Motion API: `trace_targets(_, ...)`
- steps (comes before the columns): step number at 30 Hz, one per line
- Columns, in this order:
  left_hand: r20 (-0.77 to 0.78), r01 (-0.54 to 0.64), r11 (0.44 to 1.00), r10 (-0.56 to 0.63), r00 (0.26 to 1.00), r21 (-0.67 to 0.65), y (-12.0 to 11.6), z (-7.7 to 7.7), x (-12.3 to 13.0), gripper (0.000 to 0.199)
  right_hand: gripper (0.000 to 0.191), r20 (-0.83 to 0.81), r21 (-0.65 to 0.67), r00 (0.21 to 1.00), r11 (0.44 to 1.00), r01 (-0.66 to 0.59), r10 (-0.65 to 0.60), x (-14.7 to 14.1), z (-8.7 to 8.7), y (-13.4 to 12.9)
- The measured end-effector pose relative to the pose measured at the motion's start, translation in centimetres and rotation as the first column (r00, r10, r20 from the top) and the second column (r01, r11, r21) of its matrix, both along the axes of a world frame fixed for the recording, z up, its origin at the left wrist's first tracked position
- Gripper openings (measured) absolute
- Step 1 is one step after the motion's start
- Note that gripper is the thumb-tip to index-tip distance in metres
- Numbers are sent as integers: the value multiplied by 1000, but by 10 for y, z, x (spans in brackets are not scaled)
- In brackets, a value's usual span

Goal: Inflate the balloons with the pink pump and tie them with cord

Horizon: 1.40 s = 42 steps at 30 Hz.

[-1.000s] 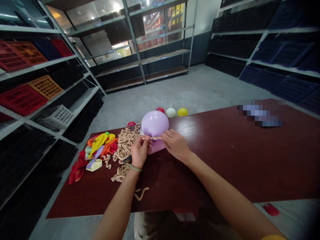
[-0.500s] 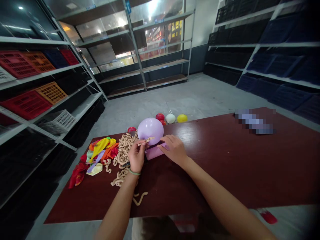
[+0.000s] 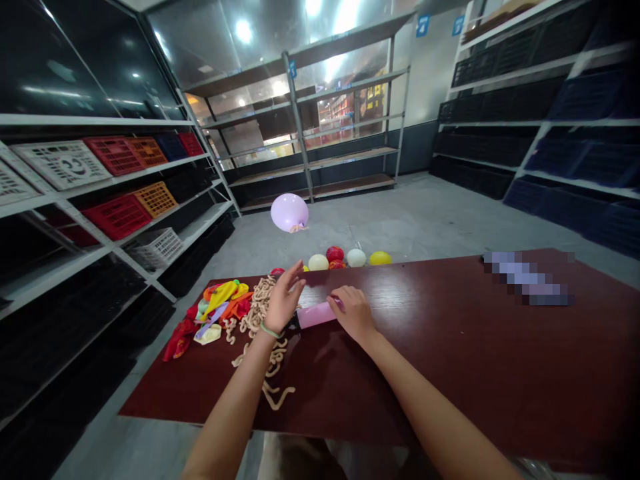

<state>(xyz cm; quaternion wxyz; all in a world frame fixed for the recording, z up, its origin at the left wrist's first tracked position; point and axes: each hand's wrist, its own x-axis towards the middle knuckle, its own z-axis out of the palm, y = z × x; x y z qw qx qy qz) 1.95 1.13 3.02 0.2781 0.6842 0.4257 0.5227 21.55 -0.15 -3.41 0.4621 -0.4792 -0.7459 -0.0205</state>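
Observation:
A purple inflated balloon (image 3: 289, 212) hangs in the air past the far table edge, with a tan twisted string at its neck. My left hand (image 3: 284, 298) is open, raised with its fingers apart, and holds nothing. On the table, my right hand (image 3: 353, 311) is closed around the right end of a pink balloon pump (image 3: 317, 316), whose black end points left, close to my left wrist. Beside my left forearm is a pile of tan twisted strings (image 3: 260, 303). Left of them are limp coloured balloons (image 3: 225, 300).
Beyond the far edge of the dark red table (image 3: 425, 353), several inflated balloons (image 3: 356, 258) lie on the floor. A blurred-out bluish item (image 3: 525, 277) rests at the table's right. Shelves with crates (image 3: 115, 157) line the sides, and a metal rack (image 3: 305, 147) stands behind.
The purple balloon has left my left hand and moved up and away beyond the table. My left hand has opened and lifted. My right hand stays at the pump. The view has tilted up.

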Motion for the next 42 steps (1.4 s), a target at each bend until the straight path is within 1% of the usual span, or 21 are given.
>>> trace_targets(3, 3, -112, 994, 112, 994, -19, -12, -6, -8, 35, 15, 30, 11, 999, 1000, -27, 27, -2, 0, -2)
trace_targets(7, -3, -224, 971, 225, 974, -84, -36, -20, -27, 33, 15, 82, 31, 993, 995, -91, 88, -7, 0, -7)
trace_targets(10, -16, -298, 948, 298, 954, -109, -54, -31, -49, 31, 16, 119, 48, 982, 987, -152, 145, -11, 0, -12)
trace_targets(12, -42, -380, 918, 378, 925, -113, -66, -37, -69, 30, 17, 146, 51, 972, 979, -195, 186, -15, 0, -16)
trace_targets(14, -87, -484, 869, 477, 875, -100, -77, -41, -92, 29, 17, 166, 47, 959, 970, -239, 229, -18, 1, -19)
trace_targets(16, -146, -582, 809, 568, 810, -78, -87, -44, -117, 27, 18, 177, 38, 944, 956, -290, 279, -23, 3, -24)
trace_targets(18, -214, -653, 755, 630, 746, -56, -98, -47, -142, 25, 19, 191, 28, 921, 936, -351, 340, -29, 3, -29)
trace_targets(21, -324, -731, 682, 686, 651, -22, -110, -54, -174, 22, 21, 241, 10, 874, 899, -437, 422, -39, 1, -37)
trace_targets(23, -397, -766, 642, 712, 579, 34, -115, -59, -192, 23, 22, 294, 4, 840, 878, -479, 457, -45, -3, -41)
trace_targets(26, -455, -781, 608, 742, 493, 146, -113, -64, -211, 26, 24, 384, 6, 786, 850, -527, 485, -49, -9, -44)
trace_targets(28, -485, -773, 609, 738, 469, 179, -107, -65, -219, 27, 25, 409, 19, 774, 844, -536, 483, -49, -12, -43)
trace_targets(31, -574, -774, 618, 688, 444, 141, -96, -68, -225, 28, 23, 396, 38, 794, 856, -516, 461, -48, -14, -41)
trace_targets(33, -627, -775, 620, 654, 422, 124, -91, -72, -225, 28, 23, 388, 32, 799, 860, -509, 459, -48, -14, -41)
trace_targets(36, -670, -756, 642, 619, 409, 132, -90, -76, -222, 27, 24, 392, 14, 793, 859, -512, 467, -47, -13, -41)
trace_targets(39, -625, -749, 649, 641, 446, 131, -95, -74, -218, 24, 24, 391, 9, 793, 860, -510, 467, -48, -11, -41)
trace_targets(42, -526, -778, 620, 696, 489, 98, -100, -69, -214, 20, 23, 388, 15, 798, 863, -504, 460, -47, -10, -42)
